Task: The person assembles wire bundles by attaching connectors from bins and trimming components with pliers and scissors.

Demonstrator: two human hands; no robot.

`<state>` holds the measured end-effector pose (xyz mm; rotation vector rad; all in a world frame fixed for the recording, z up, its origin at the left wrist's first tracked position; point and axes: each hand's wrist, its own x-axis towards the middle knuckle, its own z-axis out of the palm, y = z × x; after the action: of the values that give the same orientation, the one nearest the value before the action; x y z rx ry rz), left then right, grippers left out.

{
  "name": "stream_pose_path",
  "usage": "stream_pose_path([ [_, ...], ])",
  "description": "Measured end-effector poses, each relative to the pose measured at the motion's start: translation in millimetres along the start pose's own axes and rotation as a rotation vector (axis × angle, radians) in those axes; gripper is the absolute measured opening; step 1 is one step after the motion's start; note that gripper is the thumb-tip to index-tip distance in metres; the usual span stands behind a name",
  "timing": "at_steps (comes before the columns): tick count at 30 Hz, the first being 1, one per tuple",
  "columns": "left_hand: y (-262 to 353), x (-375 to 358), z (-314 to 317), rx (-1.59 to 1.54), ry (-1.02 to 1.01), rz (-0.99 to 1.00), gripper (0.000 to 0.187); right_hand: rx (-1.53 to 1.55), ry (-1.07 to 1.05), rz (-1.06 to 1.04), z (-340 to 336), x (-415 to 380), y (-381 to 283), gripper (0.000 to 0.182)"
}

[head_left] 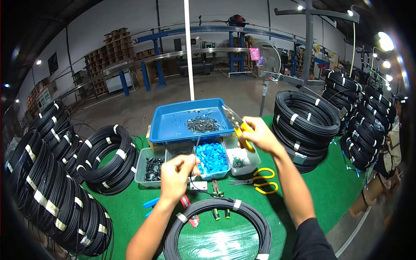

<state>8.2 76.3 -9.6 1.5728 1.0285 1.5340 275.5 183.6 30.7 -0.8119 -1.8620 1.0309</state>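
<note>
My left hand (175,175) is closed in a pinch on the end of a thin black cable, in front of the small bins. The cable runs down to a black cable coil (174,236) bound with white tape, which lies at the front of the green table. My right hand (258,133) holds a yellow-handled tool (244,133), its metal jaws pointing up and left beside the blue tray (162,139). Blue connectors (212,158) fill a clear bin between my hands. Scissors (263,182) with yellow handles lie below my right hand.
Black cable coils stand stacked at left (56,197) and right (303,125). Clear bins hold black parts (154,169) and white parts (238,157). Green-handled pliers (216,190) and a red tool (193,220) lie near the front coil. A fan (265,58) stands behind.
</note>
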Motion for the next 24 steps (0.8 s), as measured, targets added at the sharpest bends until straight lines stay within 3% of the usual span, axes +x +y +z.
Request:
stream_pose_path([
  [3, -23, 38, -4, -0.004, -0.01, -0.167, 0.031, -0.151, -0.201, 0.175, -15, 50, -4, 0.01],
  [8, -60, 67, -12, -0.018, -0.096, -0.278, 0.03, -0.31, -0.231, 0.549, -13, 113, 10, 0.016],
  [9, -62, 69, -13, -0.021, -0.132, -0.268, 0.03, -0.31, -0.236, 0.555, -11, 120, 13, 0.016],
  [11, -59, 67, -17, -0.009, -0.13, -0.311, 0.03, -0.61, -0.182, 0.471, -4, 131, 20, 0.017],
  [13, -60, 68, -25, -0.042, -0.188, -0.288, 0.031, -0.563, -0.172, 0.462, -2, 136, 9, 0.017],
  [15, -62, 67, -32, -0.121, -0.172, -0.305, 0.032, 0.127, -0.22, 0.486, -10, 137, 17, 0.017],
  [16, -62, 65, -33, -0.144, -0.176, -0.321, 0.031, -0.397, -0.163, 0.482, -6, 143, 18, 0.015],
  [17, -62, 61, -36, -0.159, -0.176, -0.338, 0.031, -0.576, -0.152, 0.535, -8, 141, 17, 0.016],
  [21, -55, 53, -42, -0.133, -0.195, -0.313, 0.031, -0.146, -0.167, 0.61, -10, 139, 33, 0.023],
  [24, -48, 49, -45, -0.146, -0.204, -0.357, 0.03, -0.2, -0.163, 0.454, -4, 132, 36, 0.027],
])
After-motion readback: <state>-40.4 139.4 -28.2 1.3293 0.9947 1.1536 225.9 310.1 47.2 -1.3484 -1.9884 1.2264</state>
